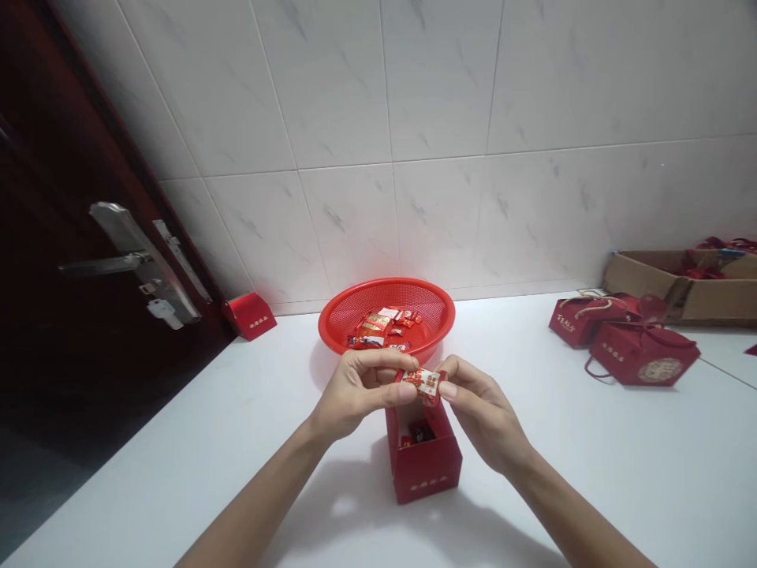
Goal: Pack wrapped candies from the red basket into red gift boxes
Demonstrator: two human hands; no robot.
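Observation:
A small red and white wrapped candy (422, 382) is pinched between my two hands. My left hand (367, 388) grips its left end with thumb and fingers, and my right hand (480, 402) holds the right end. Just below them stands a red gift box (426, 473), its top open, with a few wrapped pieces inside. Part of the box's far side is hidden by my hands and the candy. Behind them is a red plastic colander (441, 304) with several wrapped sweets (375, 325) in it.
A small red box (251, 315) sits at the left by the dark door (71, 315). Two closed red gift boxes (644, 351) with handles stand at the right. Beyond them is a cardboard box (710, 292) holding red items. The tiled wall (348, 221) bounds the white table (195, 442) at the back.

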